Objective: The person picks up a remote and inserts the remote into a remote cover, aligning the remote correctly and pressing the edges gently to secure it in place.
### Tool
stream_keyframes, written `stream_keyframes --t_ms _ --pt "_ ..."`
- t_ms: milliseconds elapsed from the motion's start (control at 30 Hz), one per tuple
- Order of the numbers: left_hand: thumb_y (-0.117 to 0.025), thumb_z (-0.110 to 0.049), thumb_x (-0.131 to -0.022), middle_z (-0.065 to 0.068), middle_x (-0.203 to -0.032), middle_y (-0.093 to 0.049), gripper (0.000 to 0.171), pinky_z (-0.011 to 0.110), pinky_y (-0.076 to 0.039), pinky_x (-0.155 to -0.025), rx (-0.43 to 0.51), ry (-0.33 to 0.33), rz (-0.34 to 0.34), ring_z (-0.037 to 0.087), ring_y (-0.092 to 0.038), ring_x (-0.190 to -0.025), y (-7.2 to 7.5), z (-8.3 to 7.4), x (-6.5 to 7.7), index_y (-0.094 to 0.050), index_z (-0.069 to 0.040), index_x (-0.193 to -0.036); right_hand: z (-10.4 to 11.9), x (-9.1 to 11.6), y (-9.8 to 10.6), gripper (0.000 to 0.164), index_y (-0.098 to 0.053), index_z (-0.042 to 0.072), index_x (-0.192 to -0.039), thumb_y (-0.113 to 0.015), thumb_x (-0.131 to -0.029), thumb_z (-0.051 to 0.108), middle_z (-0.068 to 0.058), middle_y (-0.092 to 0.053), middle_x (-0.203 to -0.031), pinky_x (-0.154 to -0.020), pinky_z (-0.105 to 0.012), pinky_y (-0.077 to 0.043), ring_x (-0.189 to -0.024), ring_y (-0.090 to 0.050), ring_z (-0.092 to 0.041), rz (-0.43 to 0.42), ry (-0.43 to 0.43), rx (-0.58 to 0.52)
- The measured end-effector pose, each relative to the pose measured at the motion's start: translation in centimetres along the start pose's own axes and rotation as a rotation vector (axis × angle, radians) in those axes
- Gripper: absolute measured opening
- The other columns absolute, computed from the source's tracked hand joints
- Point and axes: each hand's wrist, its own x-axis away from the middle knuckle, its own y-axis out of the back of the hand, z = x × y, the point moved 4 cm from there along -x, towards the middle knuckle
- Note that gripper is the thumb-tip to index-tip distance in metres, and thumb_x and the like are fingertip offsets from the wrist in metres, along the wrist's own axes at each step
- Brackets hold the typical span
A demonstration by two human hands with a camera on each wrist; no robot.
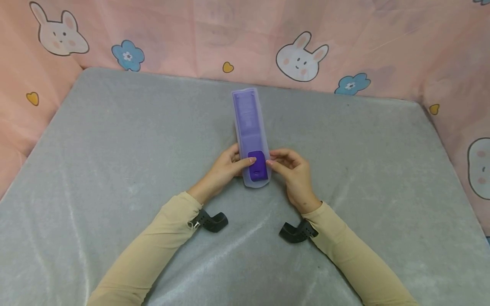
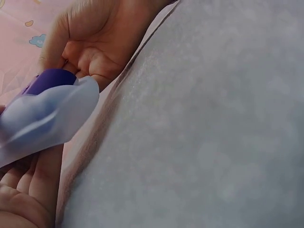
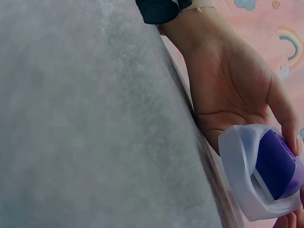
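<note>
Left hand (image 1: 222, 170) holds lilac case (image 1: 249, 119), pink curtain (image 1: 191, 38) beyond.

Pink fabric (image 1: 172, 34) (rabbit-printed) borders the grey table (image 1: 115, 178).

1 grey table (image 1: 115, 148) | pink curtain (image 1: 164, 25) | white rabbits (image 1: 302, 61), blue flowers (image 1: 128, 55)

A grey, plush-looking cloth (image 1: 126, 161) with a few pale streaks covers the counter (image 1: 383, 170), rounded at its far corners.
</note>
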Motion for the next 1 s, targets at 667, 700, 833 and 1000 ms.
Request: stream_keyframes --t_ms 667,700,833,1000 --pt "-0.053 -0.002 -0.093 0.03 -0.123 -0.055 0.044 0.035 -0.054 -0.083 0.062 0.037 -0.005 0.019 -0.064 -0.093 0.1 0.03 -0.17 -0.038 0.007 -0.134 -0.28 -0.06 0.0 0.013 -0.065 0.003 -0.088 -0.06 -0.086 -0.009 0.001 -0.065 -0.081 -0.065 -0.02 -0.052 -0.072 -0.06 -0.006 0.01 -0.075 0.068" --pt "-0.053 -0.001 -0.093 0.03 -0.123 -0.055 0.044 0.035 -0.054 -0.083 0.065 0.037 -0.005 0.019 -0.064 -0.093 0.12 0.08 -0.21 -0.038 0.008 -0.134 -0.28 -0.07 -0.03 0.013 -0.064 0.003 -0.088 -0.059 -0.087 -0.009 0.001 -0.065 -0.081 -0.065 -0.02 -0.052 -0.072 -0.06 -0.006 0.008 -0.083 0.07" --pt "-0.052 -0.001 -0.093 0.03 -0.124 -0.054 0.045 0.035 -0.054 -0.083 0.074 0.035 0.004 0.018 -0.064 -0.093 0.23 0.21 -0.29 -0.038 0.008 -0.134 -0.26 -0.08 -0.13 0.012 -0.062 0.001 -0.089 -0.057 -0.089 -0.009 0.003 -0.065 -0.08 -0.066 -0.019 -0.051 -0.071 -0.06 -0.005 0.003 -0.111 0.083" --pt "-0.05 -0.001 -0.093 0.031 -0.125 -0.053 0.046 0.035 -0.054 -0.083 0.091 0.023 0.036 0.015 -0.064 -0.091 0.23 0.17 -0.26 -0.037 0.009 -0.135 -0.32 -0.11 -0.2 0.019 -0.062 0.006 -0.085 -0.054 -0.089 -0.01 0.005 -0.064 -0.077 -0.066 -0.017 -0.049 -0.07 -0.057 -0.004 -0.001 -0.129 0.058"
